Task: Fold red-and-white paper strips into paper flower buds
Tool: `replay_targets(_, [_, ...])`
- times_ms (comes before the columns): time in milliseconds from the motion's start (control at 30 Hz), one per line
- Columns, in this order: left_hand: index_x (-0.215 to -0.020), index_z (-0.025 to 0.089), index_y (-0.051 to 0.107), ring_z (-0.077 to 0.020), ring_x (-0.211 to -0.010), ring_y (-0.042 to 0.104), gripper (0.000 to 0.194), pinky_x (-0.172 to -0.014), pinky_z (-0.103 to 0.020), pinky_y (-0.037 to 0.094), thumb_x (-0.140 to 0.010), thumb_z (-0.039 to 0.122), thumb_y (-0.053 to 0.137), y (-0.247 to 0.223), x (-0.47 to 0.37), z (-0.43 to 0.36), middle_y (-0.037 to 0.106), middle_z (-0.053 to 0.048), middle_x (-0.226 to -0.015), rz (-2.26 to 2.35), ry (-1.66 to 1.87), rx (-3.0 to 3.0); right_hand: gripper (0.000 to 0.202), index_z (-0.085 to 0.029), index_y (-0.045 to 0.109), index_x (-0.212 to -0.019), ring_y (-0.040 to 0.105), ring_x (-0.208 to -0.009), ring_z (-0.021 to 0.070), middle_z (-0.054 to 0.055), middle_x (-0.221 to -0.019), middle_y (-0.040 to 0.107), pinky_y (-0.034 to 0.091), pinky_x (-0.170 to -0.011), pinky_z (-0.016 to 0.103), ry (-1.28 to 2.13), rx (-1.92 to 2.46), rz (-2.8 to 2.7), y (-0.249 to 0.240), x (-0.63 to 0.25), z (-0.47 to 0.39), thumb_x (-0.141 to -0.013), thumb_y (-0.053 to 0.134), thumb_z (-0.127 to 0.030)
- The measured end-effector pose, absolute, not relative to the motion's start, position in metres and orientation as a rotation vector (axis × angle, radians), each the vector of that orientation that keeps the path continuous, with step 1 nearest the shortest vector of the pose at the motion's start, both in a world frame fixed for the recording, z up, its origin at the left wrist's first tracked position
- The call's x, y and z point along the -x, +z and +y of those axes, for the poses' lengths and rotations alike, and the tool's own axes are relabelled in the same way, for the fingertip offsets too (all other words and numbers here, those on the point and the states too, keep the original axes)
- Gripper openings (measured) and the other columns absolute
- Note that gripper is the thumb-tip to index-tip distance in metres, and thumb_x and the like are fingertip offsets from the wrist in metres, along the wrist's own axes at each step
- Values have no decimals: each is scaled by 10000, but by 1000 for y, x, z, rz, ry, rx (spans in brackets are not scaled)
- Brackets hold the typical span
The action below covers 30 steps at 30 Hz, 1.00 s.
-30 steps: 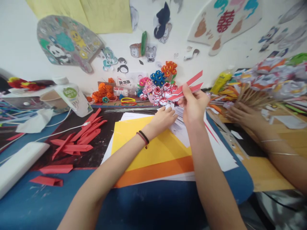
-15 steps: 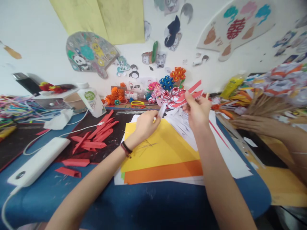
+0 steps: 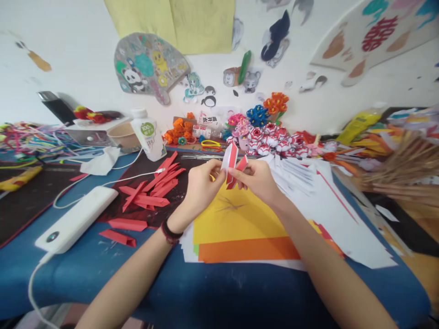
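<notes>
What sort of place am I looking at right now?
Most likely a craft corner, perhaps at home or in a small workshop: folded red paper pieces, yellow and orange sheets, and bright craft flowers.

White wall (image 3: pixel 85 41) w/ yellow sheets (image 3: pixel 202 27) & cutouts (image 3: pixel 252 82); blue-topped tbl (image 3: pixel 212 292) below
</notes>
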State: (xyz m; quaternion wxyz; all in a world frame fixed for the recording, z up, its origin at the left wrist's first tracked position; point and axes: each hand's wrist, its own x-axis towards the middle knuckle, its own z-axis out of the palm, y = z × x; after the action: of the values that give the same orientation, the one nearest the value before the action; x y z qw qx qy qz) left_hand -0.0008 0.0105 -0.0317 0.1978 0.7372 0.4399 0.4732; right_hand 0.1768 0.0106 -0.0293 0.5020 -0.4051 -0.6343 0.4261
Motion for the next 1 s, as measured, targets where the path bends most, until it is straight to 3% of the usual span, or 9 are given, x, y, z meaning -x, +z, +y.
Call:
replay_targets(167, [-904, 190, 689, -127, -638, 659, 126, -632, -231, 471, -879, 124, 584, -36, -2, 5, 757, -13, -779, 1262, 1361, -2134, 410, -160, 688, -698, 565, -424, 105, 29, -551, 683, 435, -412, 222, 999, 1006, -1541, -30, -172, 7, -795, 828, -532])
replay_targets(467, [-894, 175, 677, -131, -649, 634, 121, -612, -233, 419, -937, 138, 570, -43, -4, 3, 717, -21, -744, 1448, 1477, -2401, 431, -158, 692, -697, 582, -423, 113, 46, -572, 704, 439, -403, 223, 927, 1046, -1546, -32, -166, 3, -810, 805, -558])
replay_targets(800, [-965, 174, 691, -107, -682, 677, 117, -655, -207, 509, -951, 152, 577, -47, -8, 4, 755, -17, -827, 1223, 1529, -2252, 496, -156, 681, -696, 583, -412, 121, 38, -531, 680, 447, -416, 225, 854, 1055, -1504, -40, -171, 12, -776, 808, -629])
replay_targets(1000, [-1159, 164, 669, -108, -647, 669, 232, -659, -209, 502, -975, 161, 529, -47, -8, 5, 754, -16, -811, 1217, 1393, -2151, 507, -163, 670, -734, 644, -496, 152, 51, -616, 701, 504, -468, 254, 898, 1009, -1610, -44, -175, 17, -808, 766, -655])
